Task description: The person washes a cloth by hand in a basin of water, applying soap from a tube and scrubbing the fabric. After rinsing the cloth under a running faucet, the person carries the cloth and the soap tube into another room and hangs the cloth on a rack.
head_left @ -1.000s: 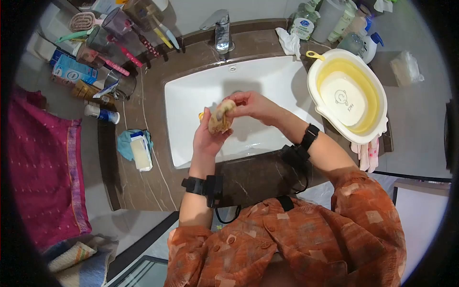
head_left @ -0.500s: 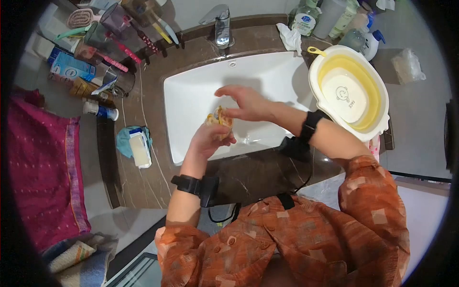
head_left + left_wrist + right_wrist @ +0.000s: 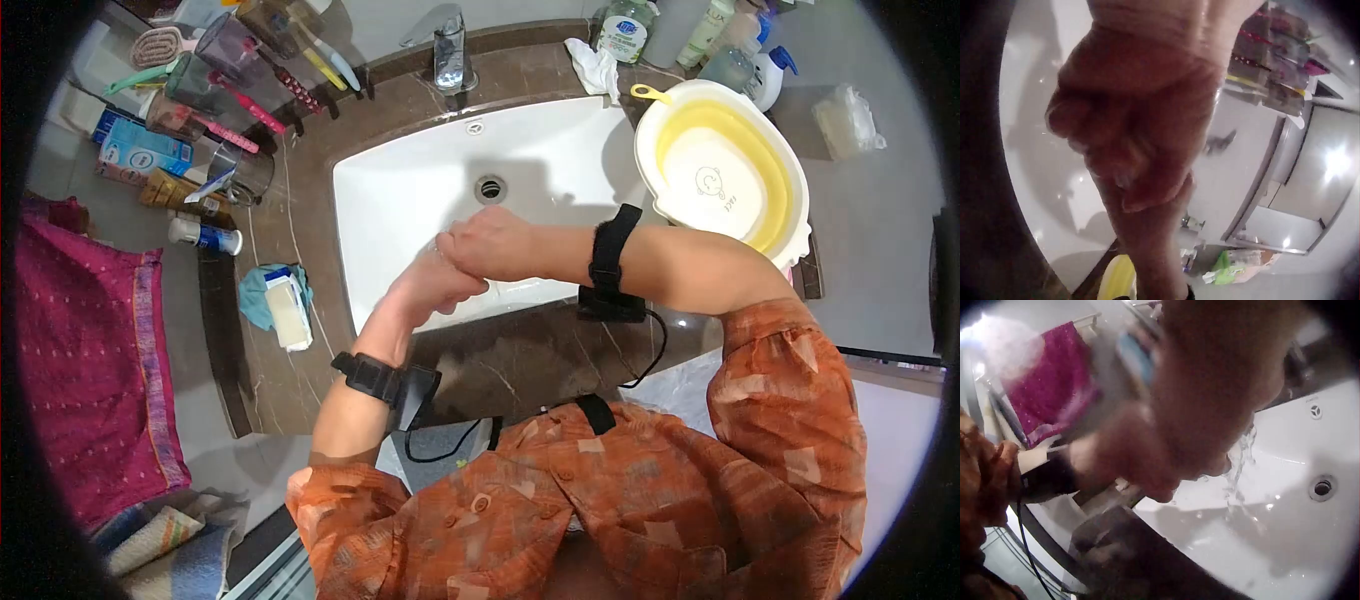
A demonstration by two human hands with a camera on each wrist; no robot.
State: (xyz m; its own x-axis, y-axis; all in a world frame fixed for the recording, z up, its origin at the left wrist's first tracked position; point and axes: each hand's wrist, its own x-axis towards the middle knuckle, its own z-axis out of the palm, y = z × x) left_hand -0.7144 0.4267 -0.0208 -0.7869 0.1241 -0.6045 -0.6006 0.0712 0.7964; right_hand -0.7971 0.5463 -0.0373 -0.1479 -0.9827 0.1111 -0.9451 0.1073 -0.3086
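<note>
Over the white sink (image 3: 390,180), the left hand (image 3: 428,287) and right hand (image 3: 496,244) press together, both with curled fingers. The tan and yellowish soft thing they grip is hidden inside them in the head view. In the left wrist view the fingers of the left hand (image 3: 1138,134) curl over the palm, too dim to tell what lies within. Clear water (image 3: 1241,465) runs down beside the right hand (image 3: 1210,400) in the right wrist view.
A yellow and white basin (image 3: 712,150) stands right of the sink, below bottles (image 3: 625,35). The faucet (image 3: 452,60) is at the back. Soap (image 3: 288,318) lies on a blue cloth at left, below cups with toothbrushes (image 3: 245,105).
The right hand has come down onto the left and closed over the tan thing, which was visible before. Both hands have turned, and the sink drain has come into view.
</note>
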